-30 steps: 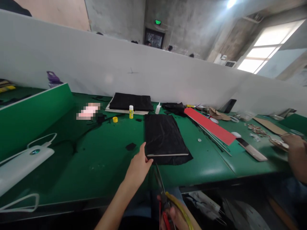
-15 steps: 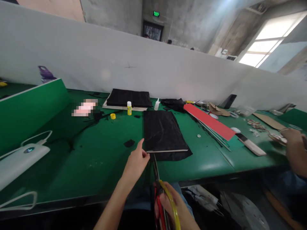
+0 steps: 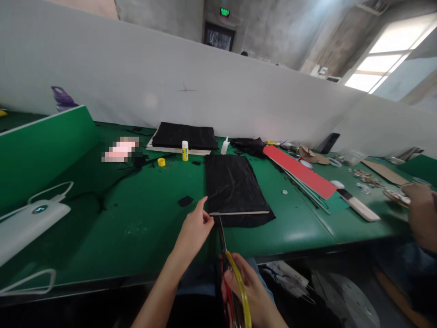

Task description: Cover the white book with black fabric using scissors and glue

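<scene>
Here, at the bottom centre of the frame, the right hand (image 3: 251, 291) is wrapped round the red and yellow handles of the scissors (image 3: 226, 262), whose blades are nearly together and point up-frame. Just above it, the left hand (image 3: 195, 228) pinches the near left corner of the black cloth (image 3: 234, 187), forefinger stretched out. The cloth lies flat at centre on the green table (image 3: 136, 228). The cut should go cleaner with that corner held taut and the blades opened before meeting the edge. Farther back stand a glue stick (image 3: 185, 150) and a red sheet (image 3: 298, 171).
</scene>
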